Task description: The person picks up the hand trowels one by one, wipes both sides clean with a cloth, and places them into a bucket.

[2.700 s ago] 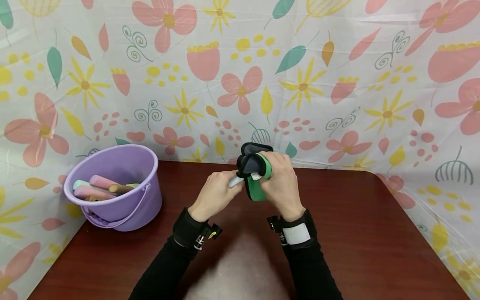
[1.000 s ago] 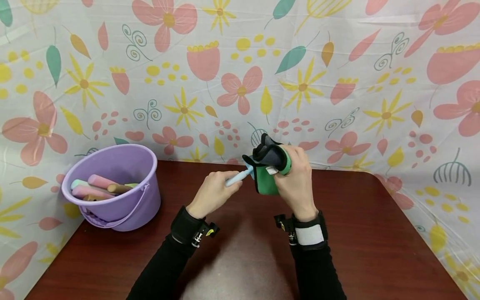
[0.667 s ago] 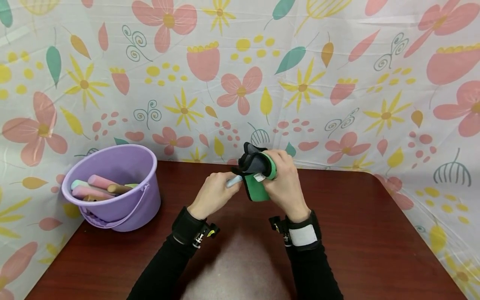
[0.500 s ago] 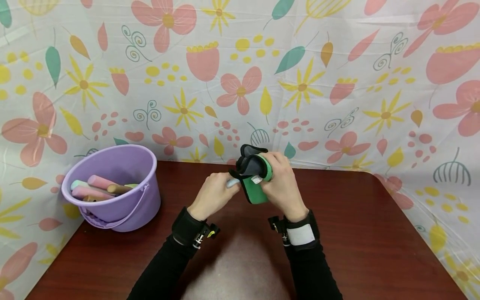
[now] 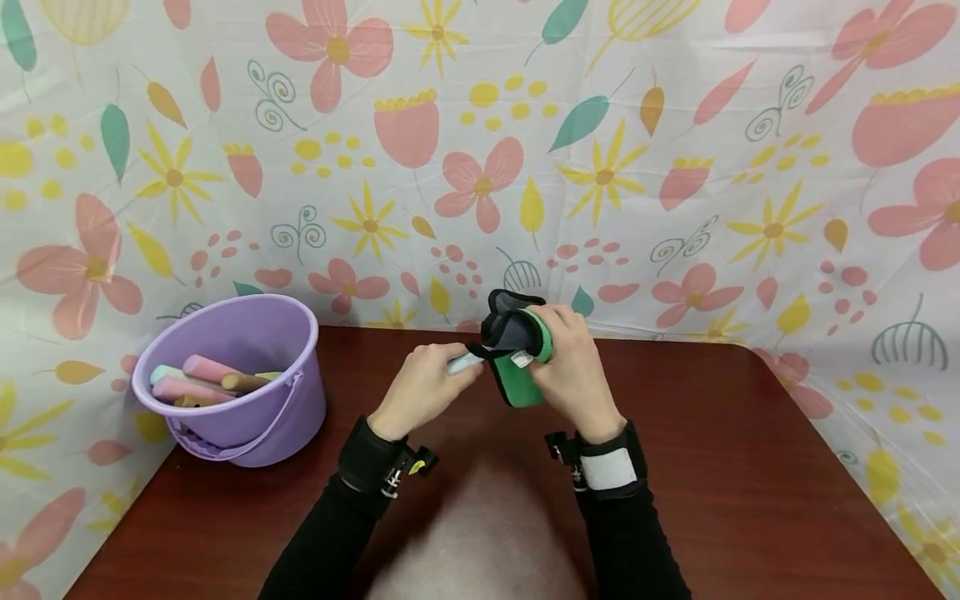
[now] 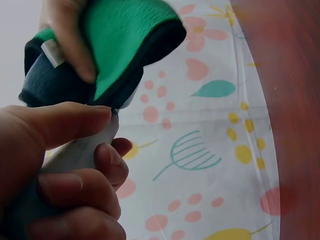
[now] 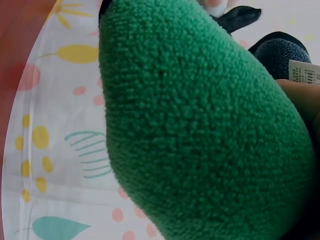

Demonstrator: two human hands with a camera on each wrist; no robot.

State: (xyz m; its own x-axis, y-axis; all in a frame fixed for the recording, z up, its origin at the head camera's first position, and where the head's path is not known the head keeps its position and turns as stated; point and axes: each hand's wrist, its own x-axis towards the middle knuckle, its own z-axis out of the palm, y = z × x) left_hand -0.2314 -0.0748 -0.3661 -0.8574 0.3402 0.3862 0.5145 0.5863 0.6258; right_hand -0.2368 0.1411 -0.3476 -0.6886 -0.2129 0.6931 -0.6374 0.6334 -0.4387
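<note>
My left hand [image 5: 418, 390] grips a light blue, handle-like stick [image 5: 463, 363], its fingers curled round it in the left wrist view. My right hand [image 5: 573, 375] grips a bunched cloth [image 5: 517, 385], fluffy green on one side and dark grey on the other, with black edging. The cloth is wrapped over the far end of the stick and hides it, so its kind cannot be told. A small white label [image 7: 302, 72] hangs from the cloth. In the right wrist view the green pile fills most of the picture.
To the left a purple bucket [image 5: 303, 392] with a lowered handle stands on the dark brown table [image 5: 712, 467]. Several pink, mint and tan sticks [image 5: 213, 367] lie in it. A flower-patterned curtain [image 5: 480, 100] hangs close behind the table.
The cloth was drawn right to the stick's end, showing a light blue wider part, then moved back left over it. Since half a second ago it has shifted slightly right, baring more stick.
</note>
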